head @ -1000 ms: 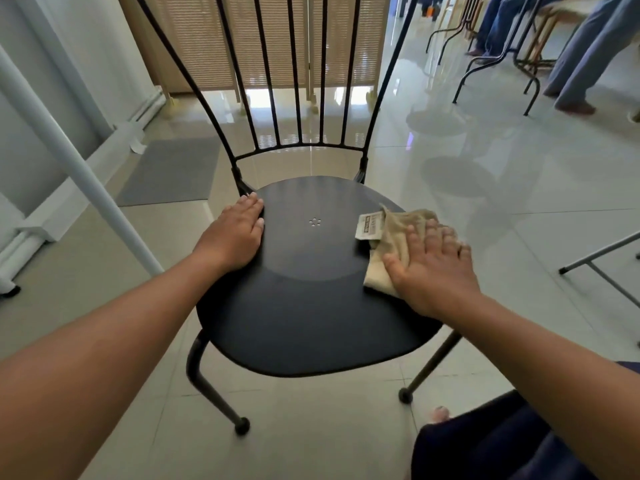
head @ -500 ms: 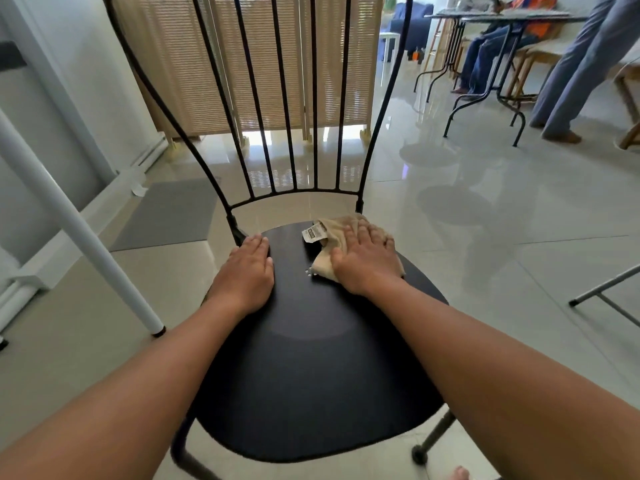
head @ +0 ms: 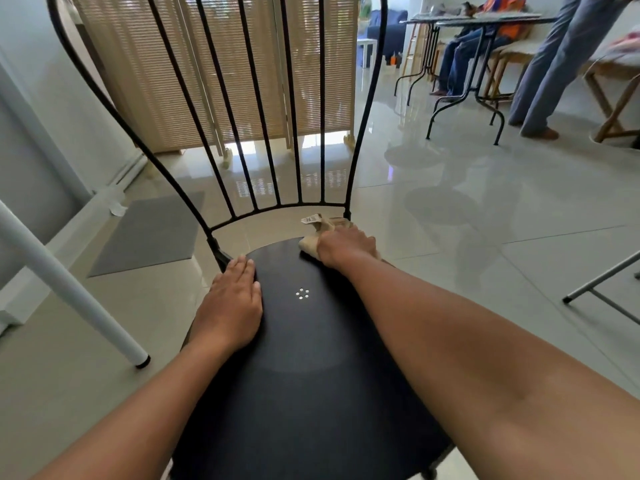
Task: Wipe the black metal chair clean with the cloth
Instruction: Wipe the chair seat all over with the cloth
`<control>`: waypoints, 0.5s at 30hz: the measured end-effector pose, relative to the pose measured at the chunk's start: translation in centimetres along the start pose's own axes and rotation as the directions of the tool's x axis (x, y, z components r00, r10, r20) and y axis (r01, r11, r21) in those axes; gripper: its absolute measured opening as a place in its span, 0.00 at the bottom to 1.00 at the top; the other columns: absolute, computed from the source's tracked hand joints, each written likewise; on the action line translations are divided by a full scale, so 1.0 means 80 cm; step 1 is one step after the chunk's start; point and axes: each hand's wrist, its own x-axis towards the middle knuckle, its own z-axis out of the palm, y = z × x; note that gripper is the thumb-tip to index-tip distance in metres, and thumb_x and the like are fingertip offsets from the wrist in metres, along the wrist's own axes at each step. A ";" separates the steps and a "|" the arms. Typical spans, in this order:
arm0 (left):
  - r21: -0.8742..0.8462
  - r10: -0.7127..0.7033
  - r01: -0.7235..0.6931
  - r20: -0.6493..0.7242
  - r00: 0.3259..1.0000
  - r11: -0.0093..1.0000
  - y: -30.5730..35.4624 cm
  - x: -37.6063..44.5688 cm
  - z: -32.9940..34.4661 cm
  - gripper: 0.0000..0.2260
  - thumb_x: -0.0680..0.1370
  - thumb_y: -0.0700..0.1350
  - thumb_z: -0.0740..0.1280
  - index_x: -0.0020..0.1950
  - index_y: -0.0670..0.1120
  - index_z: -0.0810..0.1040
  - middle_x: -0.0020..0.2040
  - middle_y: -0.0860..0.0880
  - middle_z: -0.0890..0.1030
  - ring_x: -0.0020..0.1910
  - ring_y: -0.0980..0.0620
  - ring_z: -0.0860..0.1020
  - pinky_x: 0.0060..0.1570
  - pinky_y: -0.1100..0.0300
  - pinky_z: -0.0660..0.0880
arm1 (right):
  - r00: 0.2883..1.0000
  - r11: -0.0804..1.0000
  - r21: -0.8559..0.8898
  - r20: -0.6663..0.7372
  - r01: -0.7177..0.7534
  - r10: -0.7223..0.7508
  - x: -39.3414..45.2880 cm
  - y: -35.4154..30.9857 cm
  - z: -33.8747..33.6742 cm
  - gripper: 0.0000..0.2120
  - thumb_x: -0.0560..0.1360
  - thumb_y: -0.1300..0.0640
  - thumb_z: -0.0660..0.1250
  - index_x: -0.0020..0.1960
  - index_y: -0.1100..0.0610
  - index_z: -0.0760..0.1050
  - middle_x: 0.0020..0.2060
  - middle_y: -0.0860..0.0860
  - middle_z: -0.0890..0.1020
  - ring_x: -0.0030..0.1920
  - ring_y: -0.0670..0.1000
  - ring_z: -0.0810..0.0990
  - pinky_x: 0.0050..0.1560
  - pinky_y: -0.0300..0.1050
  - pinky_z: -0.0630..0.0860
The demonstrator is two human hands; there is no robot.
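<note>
The black metal chair [head: 311, 393] fills the middle of the head view, its round seat below me and its barred back rising beyond. A beige cloth [head: 322, 228] with a white tag lies at the seat's far right rim, near the right back post. My right hand [head: 346, 249] presses down on the cloth, fingers curled over the rim and partly hidden. My left hand [head: 232, 306] lies flat on the seat's left side, fingers together, holding nothing.
A white slanted pole [head: 69, 296] stands on the floor at the left. A grey mat [head: 149, 233] lies beyond it. A folding screen [head: 225, 71] stands behind the chair. At the back right are a table [head: 485, 22] and people's legs [head: 554, 71]. A grey metal leg [head: 602, 278] juts in at right.
My right hand has slid the cloth from the seat's right side to its far right rim by the back post. The view has come closer to the chair. My left hand stays put.
</note>
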 end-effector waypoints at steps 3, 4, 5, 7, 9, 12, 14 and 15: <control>-0.002 -0.009 0.009 -0.014 1.000 1.000 0.001 0.002 0.001 0.24 0.85 0.49 0.48 0.81 0.45 0.53 0.81 0.50 0.51 0.80 0.55 0.48 0.78 0.57 0.45 | 0.993 0.994 0.018 -0.041 0.108 -0.107 -0.006 0.012 0.002 0.23 0.77 0.52 0.50 0.67 0.59 0.72 0.66 0.58 0.74 0.60 0.60 0.75 0.58 0.54 0.70; 0.000 -0.013 0.013 -0.017 1.000 1.000 0.001 0.003 0.002 0.24 0.85 0.49 0.48 0.81 0.45 0.53 0.81 0.50 0.51 0.80 0.55 0.48 0.78 0.57 0.45 | 0.989 0.990 0.017 -0.059 0.140 -0.139 -0.007 0.019 0.005 0.23 0.75 0.51 0.50 0.63 0.58 0.73 0.62 0.57 0.77 0.53 0.59 0.76 0.51 0.51 0.70; 0.003 -0.016 0.016 -0.018 1.000 1.000 0.001 0.004 0.003 0.24 0.84 0.49 0.48 0.81 0.45 0.53 0.81 0.50 0.51 0.80 0.54 0.48 0.78 0.57 0.45 | 0.985 0.987 0.008 -0.069 0.161 -0.160 -0.008 0.026 0.009 0.23 0.73 0.50 0.49 0.61 0.57 0.74 0.59 0.57 0.79 0.47 0.58 0.74 0.46 0.50 0.68; 0.002 -0.022 0.022 -0.020 1.000 1.000 0.002 0.006 0.005 0.24 0.84 0.48 0.48 0.81 0.44 0.52 0.81 0.49 0.51 0.80 0.54 0.48 0.78 0.56 0.45 | 0.986 0.988 0.038 -0.072 0.152 -0.149 -0.009 0.040 0.010 0.22 0.74 0.48 0.49 0.59 0.53 0.74 0.54 0.57 0.81 0.44 0.58 0.73 0.43 0.49 0.67; -0.001 -0.026 0.026 -0.014 1.000 1.000 0.002 0.007 0.005 0.24 0.85 0.48 0.47 0.81 0.45 0.52 0.81 0.50 0.50 0.80 0.54 0.48 0.78 0.56 0.44 | 0.989 0.988 0.072 -0.066 0.139 -0.134 -0.008 0.044 0.003 0.19 0.76 0.50 0.51 0.62 0.52 0.73 0.56 0.58 0.80 0.51 0.59 0.76 0.45 0.50 0.69; 0.011 -0.031 0.031 0.007 0.999 0.999 0.004 0.004 0.003 0.24 0.85 0.49 0.47 0.81 0.45 0.50 0.81 0.50 0.48 0.80 0.55 0.46 0.77 0.57 0.43 | 0.996 0.993 0.078 0.021 0.090 -0.092 0.000 0.034 -0.012 0.20 0.80 0.53 0.53 0.69 0.55 0.71 0.65 0.58 0.75 0.64 0.61 0.73 0.58 0.53 0.71; 0.019 -0.036 0.036 0.012 0.999 0.999 0.006 0.004 0.002 0.24 0.85 0.49 0.47 0.81 0.45 0.50 0.81 0.50 0.47 0.80 0.55 0.46 0.77 0.57 0.42 | 0.997 0.994 0.099 0.051 0.045 -0.050 0.001 0.028 -0.018 0.22 0.81 0.51 0.51 0.72 0.54 0.69 0.69 0.57 0.73 0.67 0.60 0.71 0.62 0.54 0.68; 0.021 -0.038 0.038 0.012 0.999 0.999 0.006 0.004 0.001 0.24 0.85 0.49 0.47 0.81 0.45 0.50 0.81 0.50 0.48 0.80 0.55 0.46 0.77 0.57 0.42 | 0.998 0.994 0.101 0.042 0.040 -0.045 0.002 0.027 -0.019 0.22 0.82 0.50 0.51 0.72 0.54 0.69 0.69 0.57 0.73 0.67 0.60 0.72 0.62 0.54 0.68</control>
